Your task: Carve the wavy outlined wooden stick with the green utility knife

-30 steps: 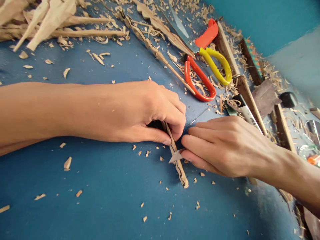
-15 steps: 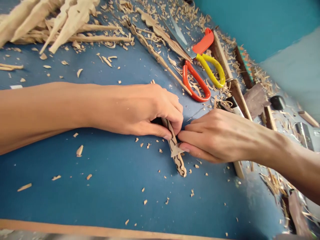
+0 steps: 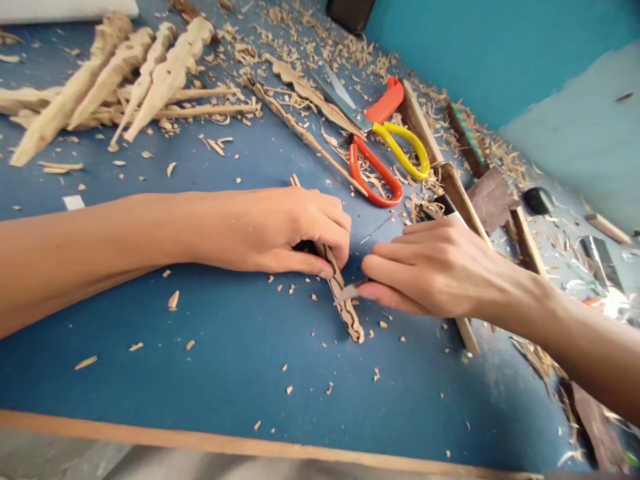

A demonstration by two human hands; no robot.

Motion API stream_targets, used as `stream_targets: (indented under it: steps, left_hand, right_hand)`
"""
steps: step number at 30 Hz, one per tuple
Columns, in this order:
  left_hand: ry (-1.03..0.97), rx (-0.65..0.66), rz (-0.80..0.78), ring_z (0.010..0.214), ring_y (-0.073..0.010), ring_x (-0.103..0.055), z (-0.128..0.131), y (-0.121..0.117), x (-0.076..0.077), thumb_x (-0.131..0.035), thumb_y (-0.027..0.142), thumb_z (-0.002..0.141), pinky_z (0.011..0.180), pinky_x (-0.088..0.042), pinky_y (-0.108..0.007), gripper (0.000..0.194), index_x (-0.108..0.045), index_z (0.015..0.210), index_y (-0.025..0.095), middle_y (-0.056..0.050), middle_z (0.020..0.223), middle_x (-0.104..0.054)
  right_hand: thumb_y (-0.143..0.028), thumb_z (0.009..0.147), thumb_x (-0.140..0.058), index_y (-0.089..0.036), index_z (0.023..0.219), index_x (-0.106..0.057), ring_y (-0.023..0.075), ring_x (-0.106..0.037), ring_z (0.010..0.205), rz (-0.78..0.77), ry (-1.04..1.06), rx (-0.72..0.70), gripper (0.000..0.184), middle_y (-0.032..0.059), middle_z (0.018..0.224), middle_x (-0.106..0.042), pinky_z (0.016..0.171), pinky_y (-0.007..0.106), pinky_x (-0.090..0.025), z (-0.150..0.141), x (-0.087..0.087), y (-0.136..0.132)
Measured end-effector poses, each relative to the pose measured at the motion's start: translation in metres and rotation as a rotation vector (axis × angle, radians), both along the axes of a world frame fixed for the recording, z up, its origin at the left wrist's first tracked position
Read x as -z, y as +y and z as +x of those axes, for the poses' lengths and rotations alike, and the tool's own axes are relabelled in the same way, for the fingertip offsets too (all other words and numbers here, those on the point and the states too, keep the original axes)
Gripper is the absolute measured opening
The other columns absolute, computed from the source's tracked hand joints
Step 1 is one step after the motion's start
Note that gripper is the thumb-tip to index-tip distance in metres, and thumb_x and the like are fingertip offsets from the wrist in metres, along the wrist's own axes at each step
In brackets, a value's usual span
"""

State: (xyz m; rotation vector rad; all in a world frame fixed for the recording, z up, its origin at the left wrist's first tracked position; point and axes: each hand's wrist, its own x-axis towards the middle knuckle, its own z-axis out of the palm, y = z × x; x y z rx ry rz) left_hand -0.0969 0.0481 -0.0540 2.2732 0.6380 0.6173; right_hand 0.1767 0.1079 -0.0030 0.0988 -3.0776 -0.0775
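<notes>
My left hand (image 3: pixel 280 230) is closed over a thin wooden strip (image 3: pixel 345 313) with a dark wavy line drawn along it, pressing it flat on the blue table (image 3: pixel 225 347). The strip's near end pokes out below my fingers, its far tip above my knuckles. My right hand (image 3: pixel 435 267) pinches a small blade (image 3: pixel 350 291), whose pointed tip rests on the strip just below my left thumb. The two hands almost touch.
Carved wooden pieces (image 3: pixel 125 80) lie at the back left. Red-and-yellow shears (image 3: pixel 385 150) lie at the back right among wood shavings. Wooden slats (image 3: pixel 460 200) and small tools crowd the right side. The table's wooden front edge (image 3: pixel 200 443) runs along the bottom.
The view has tilted down and back, bringing the table's front edge into sight. My hands stay on the strip; the blade tip has shifted slightly along it.
</notes>
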Motion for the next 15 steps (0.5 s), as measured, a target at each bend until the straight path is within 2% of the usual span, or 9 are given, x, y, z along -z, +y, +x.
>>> stream_targets:
  steps: [3, 6, 8, 10, 11, 13, 15]
  left_hand:
    - [-0.002, 0.034, 0.051, 0.103, -0.0195, -0.069, -0.002, 0.001, -0.001, -0.067, 0.023, 0.109, 0.096, -0.047, -0.027, 0.012, -0.077, 0.104, 0.025, -0.003, 0.106, -0.078]
    - [0.008, 0.035, 0.064, 0.104, -0.02, -0.068, -0.002, 0.001, 0.0, -0.068, 0.024, 0.109, 0.098, -0.047, -0.028, 0.01, -0.076, 0.103, 0.026, -0.002, 0.107, -0.078]
    - [0.012, 0.032, 0.066, 0.106, -0.0215, -0.068, -0.002, 0.002, 0.002, -0.068, 0.025, 0.109, 0.099, -0.047, -0.031, 0.01, -0.075, 0.101, 0.028, -0.001, 0.107, -0.079]
    - [-0.007, 0.032, 0.078, 0.106, -0.0216, -0.068, -0.001, 0.002, 0.004, -0.069, 0.024, 0.107, 0.1, -0.046, -0.031, 0.01, -0.075, 0.099, 0.028, 0.0, 0.106, -0.079]
    - [-0.019, 0.033, 0.085, 0.105, -0.0212, -0.068, -0.001, 0.002, 0.004, -0.07, 0.023, 0.107, 0.1, -0.046, -0.03, 0.011, -0.075, 0.098, 0.027, 0.0, 0.105, -0.078]
    - [-0.041, 0.034, 0.093, 0.102, -0.0205, -0.068, 0.0, 0.002, 0.005, -0.071, 0.022, 0.105, 0.097, -0.045, -0.029, 0.012, -0.075, 0.095, 0.026, 0.0, 0.102, -0.078]
    - [-0.045, 0.034, 0.088, 0.101, -0.0207, -0.068, 0.001, 0.002, 0.005, -0.072, 0.022, 0.105, 0.094, -0.045, -0.028, 0.012, -0.075, 0.094, 0.025, 0.0, 0.1, -0.078]
  right_hand:
    - [-0.038, 0.12, -0.051, -0.022, 0.091, -0.064, 0.0149, -0.041, 0.057, 0.142, 0.153, 0.156, 0.035, -0.002, 0.071, -0.057, 0.058, 0.036, -0.027, 0.011, -0.015, -0.001]
    - [-0.037, 0.12, -0.047, -0.02, 0.098, -0.065, 0.0166, -0.049, 0.063, 0.023, 0.137, 0.196, 0.033, 0.0031, 0.081, -0.065, 0.064, 0.036, -0.036, 0.019, -0.022, -0.011]
    - [-0.034, 0.119, -0.045, -0.019, 0.102, -0.064, 0.0187, -0.052, 0.066, -0.06, 0.054, 0.164, 0.028, 0.0081, 0.091, -0.071, 0.068, 0.039, -0.041, 0.024, -0.018, -0.025]
    - [-0.023, 0.114, -0.052, -0.019, 0.113, -0.062, 0.0208, -0.055, 0.069, -0.034, -0.005, 0.163, 0.011, 0.0109, 0.098, -0.073, 0.072, 0.042, -0.043, 0.027, -0.011, -0.04]
    - [-0.017, 0.111, -0.056, -0.019, 0.117, -0.061, 0.0224, -0.057, 0.071, -0.006, -0.021, 0.168, 0.008, 0.0111, 0.099, -0.073, 0.074, 0.043, -0.044, 0.029, -0.008, -0.047]
    - [-0.009, 0.105, -0.062, -0.021, 0.12, -0.06, 0.0249, -0.058, 0.076, 0.043, -0.019, 0.206, 0.02, 0.0096, 0.094, -0.072, 0.075, 0.044, -0.043, 0.031, -0.003, -0.059]
    - [-0.007, 0.104, -0.061, -0.022, 0.12, -0.06, 0.0247, -0.055, 0.075, 0.049, -0.012, 0.235, 0.022, 0.0081, 0.088, -0.069, 0.071, 0.04, -0.039, 0.031, 0.0, -0.067]
